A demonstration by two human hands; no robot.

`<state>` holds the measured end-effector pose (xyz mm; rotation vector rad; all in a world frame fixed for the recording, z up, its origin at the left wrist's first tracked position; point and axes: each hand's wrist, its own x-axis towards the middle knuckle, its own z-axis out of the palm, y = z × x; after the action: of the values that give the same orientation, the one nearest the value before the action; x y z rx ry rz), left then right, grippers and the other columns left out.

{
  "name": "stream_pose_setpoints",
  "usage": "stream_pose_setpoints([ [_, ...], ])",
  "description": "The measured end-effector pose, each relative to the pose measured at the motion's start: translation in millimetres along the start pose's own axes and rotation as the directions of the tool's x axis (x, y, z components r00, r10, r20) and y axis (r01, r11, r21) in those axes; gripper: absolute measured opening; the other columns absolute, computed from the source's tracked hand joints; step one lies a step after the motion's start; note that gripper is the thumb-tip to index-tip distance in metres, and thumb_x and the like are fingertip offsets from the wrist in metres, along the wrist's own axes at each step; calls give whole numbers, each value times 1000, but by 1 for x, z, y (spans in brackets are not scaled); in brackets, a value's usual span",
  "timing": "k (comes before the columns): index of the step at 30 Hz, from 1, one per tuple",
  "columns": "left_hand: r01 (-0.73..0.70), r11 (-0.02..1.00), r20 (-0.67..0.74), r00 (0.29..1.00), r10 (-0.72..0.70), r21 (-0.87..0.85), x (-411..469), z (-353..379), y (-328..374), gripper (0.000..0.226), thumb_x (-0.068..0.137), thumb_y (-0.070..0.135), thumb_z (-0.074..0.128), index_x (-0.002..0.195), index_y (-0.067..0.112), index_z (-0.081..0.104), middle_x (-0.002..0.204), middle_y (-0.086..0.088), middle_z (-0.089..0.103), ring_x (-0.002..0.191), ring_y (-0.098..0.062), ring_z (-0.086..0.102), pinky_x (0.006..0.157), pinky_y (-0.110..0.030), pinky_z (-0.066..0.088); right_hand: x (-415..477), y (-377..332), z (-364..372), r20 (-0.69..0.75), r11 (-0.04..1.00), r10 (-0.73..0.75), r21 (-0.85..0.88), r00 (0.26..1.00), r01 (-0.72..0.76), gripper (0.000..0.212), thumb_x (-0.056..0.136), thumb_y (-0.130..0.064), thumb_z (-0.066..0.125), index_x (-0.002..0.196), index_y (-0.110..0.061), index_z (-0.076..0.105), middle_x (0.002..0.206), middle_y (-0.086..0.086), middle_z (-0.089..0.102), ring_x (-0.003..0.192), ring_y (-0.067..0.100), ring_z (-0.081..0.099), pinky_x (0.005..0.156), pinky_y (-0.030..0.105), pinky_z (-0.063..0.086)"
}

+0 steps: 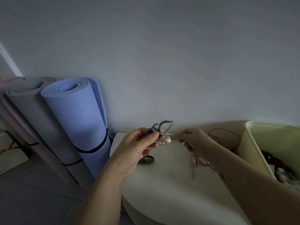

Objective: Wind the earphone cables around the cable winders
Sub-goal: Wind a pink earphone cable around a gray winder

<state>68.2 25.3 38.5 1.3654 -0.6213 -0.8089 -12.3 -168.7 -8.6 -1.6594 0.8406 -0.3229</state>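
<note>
Over a cream table, two hands work. The left hand grips one grey cable winder at its fingertips. The right hand pinches the pink earphone cable that runs from the winder, with the slack hanging below. A second winder lies on the table under the left hand. A reddish cable loops behind the right hand, and three rolled mats lean on the wall.

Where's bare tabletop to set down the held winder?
Left hand holds the grey winder. Free: near table between the two forearms, camera-side of the dark winder. Crowded: under the right hand, where pink cable trails; back right by the red cable loop and bin.
</note>
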Motion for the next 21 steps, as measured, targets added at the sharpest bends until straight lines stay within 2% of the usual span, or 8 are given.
stream_pose_setpoints([
  [3, 28, 999, -90, 995, -32, -46, 2, 1, 0, 8, 88, 20, 60, 85, 17, 66, 84, 4, 76, 71, -1, 60, 65, -21, 36, -5, -8, 4, -118, 990, -81, -121, 990, 67, 16, 90, -24, 63, 98, -11, 66, 88, 4, 64, 72, 13, 55, 59, 21, 42],
  [5, 44, 997, -165, 985, -54, -64, 5, 0, -1, 12, 91, 18, 59, 83, 18, 67, 87, 3, 76, 72, -3, 58, 63, -20, 36, -15, -22, 5, -243, 977, -205, -111, 948, 183, 14, 90, -26, 63, 100, -16, 65, 92, -1, 65, 84, 14, 59, 70, 26, 45],
  [6, 51, 996, -202, 977, -65, -74, 7, 0, -3, 11, 91, 19, 60, 84, 18, 68, 89, 2, 76, 72, -3, 58, 62, -19, 36, -23, -31, 6, -233, 972, -230, -8, 945, 234, 10, 90, -25, 62, 95, -16, 65, 90, -1, 66, 84, 14, 60, 71, 28, 49],
  [8, 63, 993, -265, 960, -86, -97, 10, -1, -5, 7, 90, 21, 63, 87, 17, 69, 89, 0, 74, 72, -4, 59, 61, -18, 39, -43, -46, 14, -35, 946, -202, 253, 979, 204, 11, 90, -24, 62, 93, -13, 63, 89, 3, 68, 79, 16, 63, 69, 29, 52],
  [10, 65, 993, -301, 949, -92, -97, 11, -1, -7, 6, 89, 22, 64, 89, 18, 68, 83, 4, 73, 74, -6, 61, 65, -22, 41, -59, -52, 23, 181, 941, -171, 321, 969, 106, 15, 88, -23, 63, 95, -9, 61, 90, 6, 70, 78, 18, 65, 70, 30, 54],
  [11, 64, 994, -307, 947, -89, -91, 11, 0, -7, 6, 89, 23, 64, 89, 19, 68, 79, 7, 72, 76, -7, 62, 67, -24, 41, -64, -51, 27, 223, 946, -175, 308, 959, 101, 15, 87, -21, 65, 95, -8, 61, 89, 6, 72, 78, 17, 66, 73, 31, 55],
  [16, 69, 992, -312, 945, -100, -108, 10, 2, -10, 8, 87, 26, 67, 90, 19, 68, 77, 9, 72, 80, -8, 63, 72, -26, 42, -66, -48, 33, 133, 925, -222, 341, 966, 165, 7, 87, -7, 64, 90, -2, 64, 81, 9, 73, 76, 18, 67, 76, 27, 58],
  [21, 59, 989, -295, 950, -98, -137, 11, -1, -11, 9, 85, 21, 68, 88, 12, 69, 72, 4, 70, 70, -7, 64, 68, -24, 45, -63, -46, 35, 93, 940, -292, 214, 952, 267, 6, 82, -6, 70, 87, -3, 67, 81, 12, 73, 72, 15, 67, 77, 26, 57],
])
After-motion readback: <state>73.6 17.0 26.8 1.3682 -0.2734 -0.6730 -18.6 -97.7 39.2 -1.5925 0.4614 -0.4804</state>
